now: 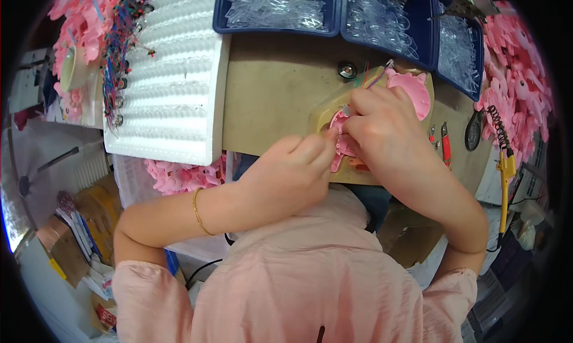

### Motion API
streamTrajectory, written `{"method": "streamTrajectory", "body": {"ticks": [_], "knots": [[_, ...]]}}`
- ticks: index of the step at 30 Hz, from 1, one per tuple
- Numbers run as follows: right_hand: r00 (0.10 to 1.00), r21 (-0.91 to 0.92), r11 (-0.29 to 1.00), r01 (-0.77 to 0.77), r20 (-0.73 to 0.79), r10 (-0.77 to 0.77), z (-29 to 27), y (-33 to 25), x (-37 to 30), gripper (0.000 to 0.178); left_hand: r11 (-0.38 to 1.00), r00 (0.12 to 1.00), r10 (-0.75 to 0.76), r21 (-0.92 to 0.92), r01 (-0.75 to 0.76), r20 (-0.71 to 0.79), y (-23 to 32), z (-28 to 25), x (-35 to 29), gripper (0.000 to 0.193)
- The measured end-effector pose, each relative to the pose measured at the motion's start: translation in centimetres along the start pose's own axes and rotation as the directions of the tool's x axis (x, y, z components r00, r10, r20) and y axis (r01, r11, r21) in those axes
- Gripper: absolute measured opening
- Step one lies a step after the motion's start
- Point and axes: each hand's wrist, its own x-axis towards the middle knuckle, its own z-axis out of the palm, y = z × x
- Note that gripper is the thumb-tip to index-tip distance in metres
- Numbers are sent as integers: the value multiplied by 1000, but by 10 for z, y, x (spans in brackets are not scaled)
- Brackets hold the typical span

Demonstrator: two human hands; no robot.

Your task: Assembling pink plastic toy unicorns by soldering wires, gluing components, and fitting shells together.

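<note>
My left hand is closed, its fingertips pinching at the edge of a pink plastic shell piece. Above that piece, my right hand is closed too, with thumb and fingers pressed together at its upper end. A tiny greyish bit shows at the right fingertips, too small to name. Both hands work over a yellowish holder on the table. Another pink shell half, rounded and hollow, lies in the holder beyond my right hand, with thin coloured wires beside it. Fingers hide much of the nearer piece.
A small round black speaker-like part lies beyond the holder. Blue bins of clear plastic parts line the back. A white foam tray stands left, with wired parts along its edge. Red-handled pliers and a yellow soldering iron are right.
</note>
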Motion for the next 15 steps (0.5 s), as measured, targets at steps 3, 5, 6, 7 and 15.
{"method": "streamTrajectory", "body": {"ticks": [3, 5, 6, 7, 15], "knots": [[998, -8, 998, -59, -35, 59, -10, 2, -10, 8, 999, 998, 40, -10, -39, 49, -1, 4, -6, 36], [985, 44, 991, -124, -115, 129, -19, 6, -21, 11, 999, 1000, 10, -36, -11, -23, 0, 9, -11, 36], [963, 106, 978, -181, -183, 198, -24, 10, -28, 14, 999, 999, -38, -22, 37, -30, 4, 9, -12, 39], [950, 92, 971, -219, -209, 234, -28, 14, -36, 15, 996, 996, -86, -8, 86, -37, 4, 8, -11, 42], [956, 109, 987, -122, -254, 146, -27, 11, -33, 24, 898, 938, -315, -366, 245, -144, 2, 11, -9, 37]]}}
